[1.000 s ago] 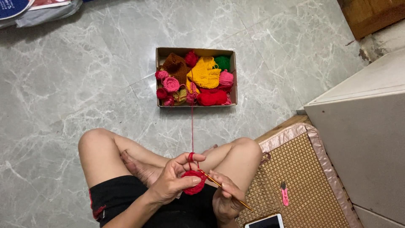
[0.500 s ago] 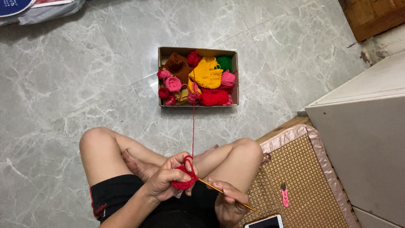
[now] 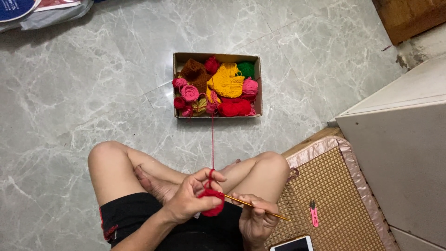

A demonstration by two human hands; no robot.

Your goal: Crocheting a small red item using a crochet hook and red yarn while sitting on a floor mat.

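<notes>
Red crochet piece [image 3: 212,201] sits pinched in the left hand [image 3: 188,201]'s grip; just beside it, right hand [image 3: 254,218] clamps the hook [image 3: 255,207], yarn strand [image 3: 213,139] feeding from the box [image 3: 216,56].

Grey marble floor [image 3: 83,93] carries yarn-filled cardboard box [image 3: 217,57], woven mat [image 3: 334,204], plastic bags [image 3: 55,11] top left

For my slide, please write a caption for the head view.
Left hand holds red crochet piece, right hand the hook; yarn box ahead.
</notes>
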